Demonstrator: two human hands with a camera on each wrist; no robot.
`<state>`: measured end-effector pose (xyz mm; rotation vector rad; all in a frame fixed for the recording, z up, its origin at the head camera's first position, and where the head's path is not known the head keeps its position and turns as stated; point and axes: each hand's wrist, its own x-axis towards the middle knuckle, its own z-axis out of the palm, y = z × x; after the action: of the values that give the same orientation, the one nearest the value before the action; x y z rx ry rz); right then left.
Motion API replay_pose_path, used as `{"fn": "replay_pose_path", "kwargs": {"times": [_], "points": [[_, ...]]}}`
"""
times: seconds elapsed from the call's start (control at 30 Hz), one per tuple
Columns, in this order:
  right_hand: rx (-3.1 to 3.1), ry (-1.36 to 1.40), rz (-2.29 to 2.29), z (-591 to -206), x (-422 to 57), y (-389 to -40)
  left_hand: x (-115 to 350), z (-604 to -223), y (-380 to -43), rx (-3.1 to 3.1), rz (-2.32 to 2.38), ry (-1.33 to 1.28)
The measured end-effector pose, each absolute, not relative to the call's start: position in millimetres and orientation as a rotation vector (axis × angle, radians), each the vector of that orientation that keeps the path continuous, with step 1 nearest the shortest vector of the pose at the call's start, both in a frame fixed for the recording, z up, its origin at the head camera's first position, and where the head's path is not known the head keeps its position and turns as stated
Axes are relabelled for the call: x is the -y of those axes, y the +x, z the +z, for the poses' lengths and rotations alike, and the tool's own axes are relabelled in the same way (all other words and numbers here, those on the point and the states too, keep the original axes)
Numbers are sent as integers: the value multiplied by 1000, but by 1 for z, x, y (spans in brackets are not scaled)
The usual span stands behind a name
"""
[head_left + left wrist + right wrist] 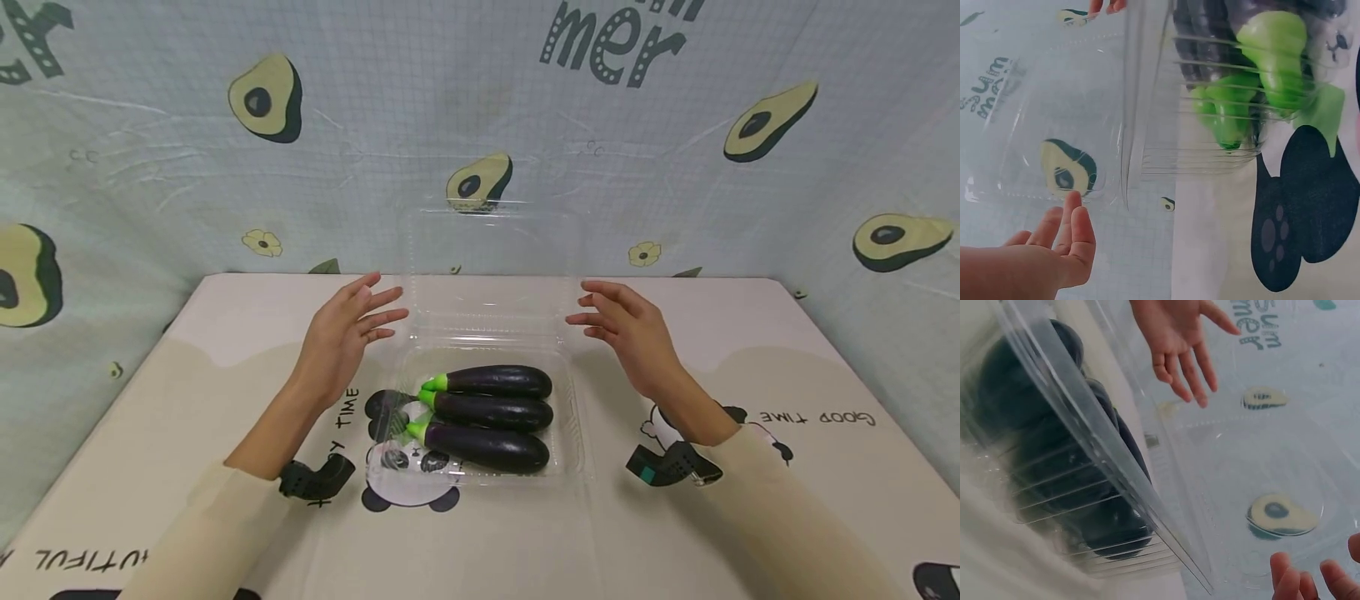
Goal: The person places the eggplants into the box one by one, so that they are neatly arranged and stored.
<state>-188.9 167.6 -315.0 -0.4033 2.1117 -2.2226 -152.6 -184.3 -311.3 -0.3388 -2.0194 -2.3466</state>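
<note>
Three dark purple eggplants (pixel 491 410) with bright green stems lie side by side in a clear plastic clamshell container (pixel 573 433). Its hinged lid (pixel 495 242) stands raised at the back. My left hand (pixel 347 333) is held at the lid's left side, fingers spread and slightly bent, holding nothing. On the opposite side, my right hand (pixel 626 333) has its fingers loosely extended toward the lid's right edge, also holding nothing. In the left wrist view the green stems (pixel 1279 56) show through the ribbed container wall, with left fingertips (pixel 1072 200) close to the lid.
The container rests on a table (pixel 247 367) covered with a printed cloth of pandas and lettering. Behind it hangs a pale curtain (pixel 375 108) with avocado prints. Dark wrist straps (pixel 318 477) show on both forearms.
</note>
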Motion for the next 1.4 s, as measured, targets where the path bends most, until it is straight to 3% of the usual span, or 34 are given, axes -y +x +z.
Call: {"fn": "replay_pose_path", "kwargs": {"times": [0.5, 1.4], "points": [[-2140, -497, -2212, -314, -171, -171, 189, -320, -139, 2037, -2309, -451], [-2537, -632, -1689, -326, -188, -124, 199, -330, -104, 2181, -2212, -723]]}}
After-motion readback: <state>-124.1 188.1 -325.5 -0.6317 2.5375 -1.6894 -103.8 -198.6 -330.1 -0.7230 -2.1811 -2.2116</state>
